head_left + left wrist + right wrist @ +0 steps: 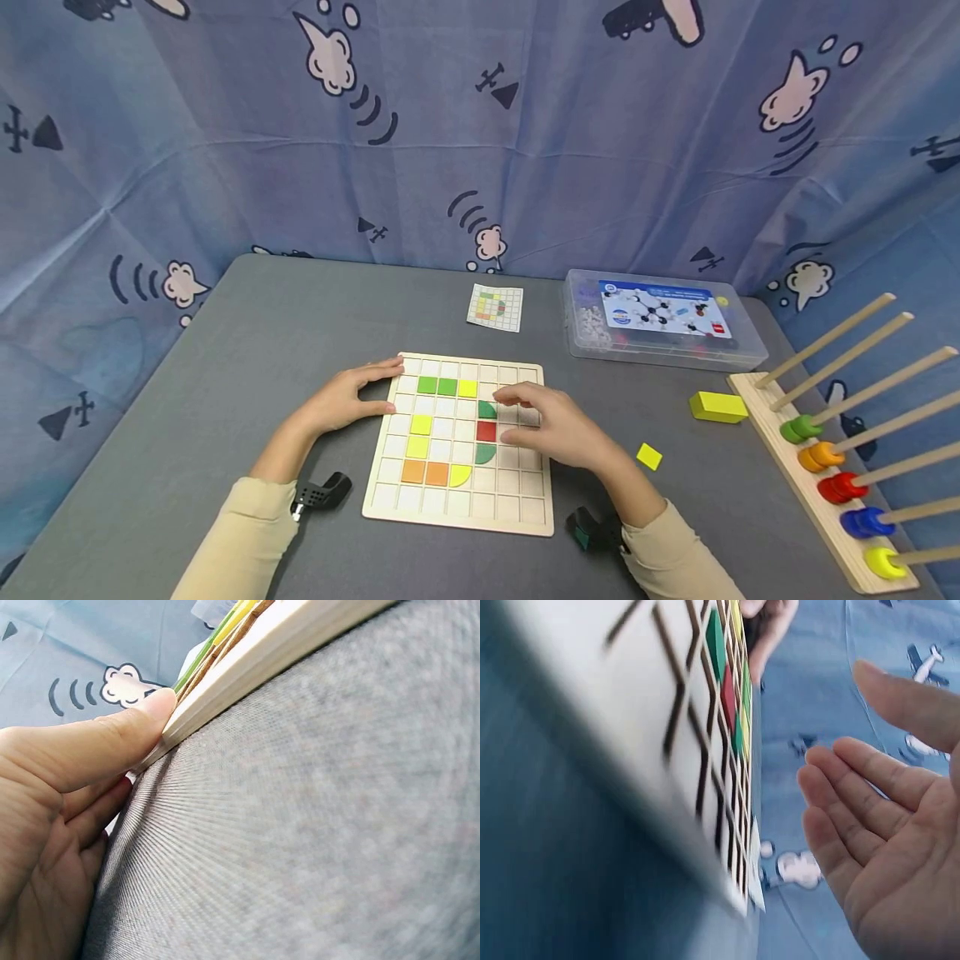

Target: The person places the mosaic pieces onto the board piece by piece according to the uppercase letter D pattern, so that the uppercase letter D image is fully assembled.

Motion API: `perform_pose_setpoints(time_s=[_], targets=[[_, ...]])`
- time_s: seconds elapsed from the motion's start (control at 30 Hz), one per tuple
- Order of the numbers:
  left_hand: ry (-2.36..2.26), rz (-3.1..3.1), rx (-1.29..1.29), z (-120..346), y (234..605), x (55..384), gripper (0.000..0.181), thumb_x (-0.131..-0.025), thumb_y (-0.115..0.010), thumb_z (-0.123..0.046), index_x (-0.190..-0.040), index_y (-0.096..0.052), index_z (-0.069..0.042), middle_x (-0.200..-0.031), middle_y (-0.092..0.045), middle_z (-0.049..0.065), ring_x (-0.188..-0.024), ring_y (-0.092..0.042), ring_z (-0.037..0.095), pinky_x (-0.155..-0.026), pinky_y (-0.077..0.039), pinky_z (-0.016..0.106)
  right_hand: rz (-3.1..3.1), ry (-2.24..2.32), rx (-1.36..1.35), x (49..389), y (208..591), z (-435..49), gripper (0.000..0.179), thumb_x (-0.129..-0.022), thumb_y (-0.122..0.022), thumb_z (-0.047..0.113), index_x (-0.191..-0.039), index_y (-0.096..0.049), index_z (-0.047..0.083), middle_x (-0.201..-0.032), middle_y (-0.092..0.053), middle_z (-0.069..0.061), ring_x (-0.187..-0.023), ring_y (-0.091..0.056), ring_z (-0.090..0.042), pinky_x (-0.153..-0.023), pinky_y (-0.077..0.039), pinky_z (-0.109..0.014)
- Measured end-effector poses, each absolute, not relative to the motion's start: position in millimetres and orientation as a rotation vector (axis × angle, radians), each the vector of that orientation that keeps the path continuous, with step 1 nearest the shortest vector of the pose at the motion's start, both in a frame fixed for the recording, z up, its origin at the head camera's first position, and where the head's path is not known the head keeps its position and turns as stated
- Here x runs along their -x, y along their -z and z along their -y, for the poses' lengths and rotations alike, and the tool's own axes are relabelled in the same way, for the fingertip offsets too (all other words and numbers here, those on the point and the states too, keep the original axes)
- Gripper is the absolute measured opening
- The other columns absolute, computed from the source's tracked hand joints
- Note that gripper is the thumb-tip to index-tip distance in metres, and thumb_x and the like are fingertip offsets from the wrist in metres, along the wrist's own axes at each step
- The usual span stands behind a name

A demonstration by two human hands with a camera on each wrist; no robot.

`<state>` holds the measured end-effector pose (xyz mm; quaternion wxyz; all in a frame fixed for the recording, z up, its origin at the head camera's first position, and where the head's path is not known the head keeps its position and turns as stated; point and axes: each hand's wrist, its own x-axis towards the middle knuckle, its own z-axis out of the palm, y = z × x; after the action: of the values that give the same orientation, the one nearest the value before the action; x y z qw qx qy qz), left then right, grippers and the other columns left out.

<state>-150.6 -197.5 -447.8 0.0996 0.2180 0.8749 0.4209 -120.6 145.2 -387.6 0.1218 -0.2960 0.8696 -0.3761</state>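
A wooden grid board (457,518) lies flat on the grey table, with green, yellow, orange and red tiles in some of its squares. My left hand (341,402) rests at the board's upper left edge; the left wrist view shows the thumb (142,716) touching that edge. Over the board's right half hovers my right hand (558,423), its fingers loosely bent and nothing between them. Close to it sit a red square tile (486,431) and two green rounded tiles, one a green piece (485,453) just below the red. The right wrist view shows the palm (907,862) bare.
A small pattern card (495,307) lies beyond the board. Behind right is a clear plastic box (660,321). A yellow square tile (648,457), a yellow block (717,407) and a wooden peg rack with coloured rings (817,492) stand to the right.
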Motion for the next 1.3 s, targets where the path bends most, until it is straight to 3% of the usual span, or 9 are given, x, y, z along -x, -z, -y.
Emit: perform_pose_setpoints(time_s=[0.6,0.73,0.87,1.1,1.3], targets=[[-1.247,-2.555,-0.633,197,446,149,0.064,-0.083,-0.073,-0.028,-0.138,-0.050,-0.006,-0.152,-0.035,0.007,-0.142,-0.024,0.038,-0.111,-0.022,0.058,-2.678,1.016,0.574,102,382,-263,0.047,-0.088,-0.069,0.024,-0.130,-0.056,0.006,-0.127,-0.060,-0.008,-0.116,-0.056,-0.028,-0.095,-0.046,-0.046],[-1.260,-2.546,-0.632,197,446,149,0.064,-0.083,-0.073,-0.029,-0.139,-0.049,-0.007,-0.152,-0.035,0.006,-0.142,-0.024,0.035,-0.111,-0.024,0.057,-2.639,1.030,0.547,99,384,-285,0.046,-0.088,-0.069,0.022,-0.129,-0.056,0.005,-0.127,-0.060,-0.011,-0.114,-0.057,-0.012,-0.093,-0.049,-0.031],[-1.269,-2.549,-0.627,198,448,150,0.065,-0.083,-0.073,-0.029,-0.139,-0.049,-0.008,-0.153,-0.035,0.005,-0.143,-0.024,0.034,-0.111,-0.025,0.056,-2.589,1.043,0.536,101,393,-305,0.047,-0.087,-0.070,0.021,-0.128,-0.057,0.002,-0.126,-0.061,-0.014,-0.109,-0.054,0.003,-0.089,-0.044,-0.014],[-1.270,-2.560,-0.634,199,450,151,0.064,-0.082,-0.074,-0.030,-0.139,-0.050,-0.010,-0.152,-0.036,0.003,-0.142,-0.026,0.033,-0.111,-0.025,0.056,-2.479,1.004,0.528,104,403,-325,0.046,-0.088,-0.068,0.025,-0.127,-0.057,0.003,-0.126,-0.060,-0.016,-0.107,-0.053,0.007,-0.087,-0.046,-0.014],[-1.261,-2.556,-0.624,198,449,151,0.065,-0.082,-0.073,-0.031,-0.139,-0.050,-0.010,-0.152,-0.035,0.003,-0.143,-0.024,0.033,-0.112,-0.024,0.056,-2.432,1.032,0.550,104,406,-330,0.040,-0.089,-0.066,0.018,-0.126,-0.058,0.005,-0.125,-0.057,-0.017,-0.104,-0.052,0.007,-0.084,-0.047,-0.016]])
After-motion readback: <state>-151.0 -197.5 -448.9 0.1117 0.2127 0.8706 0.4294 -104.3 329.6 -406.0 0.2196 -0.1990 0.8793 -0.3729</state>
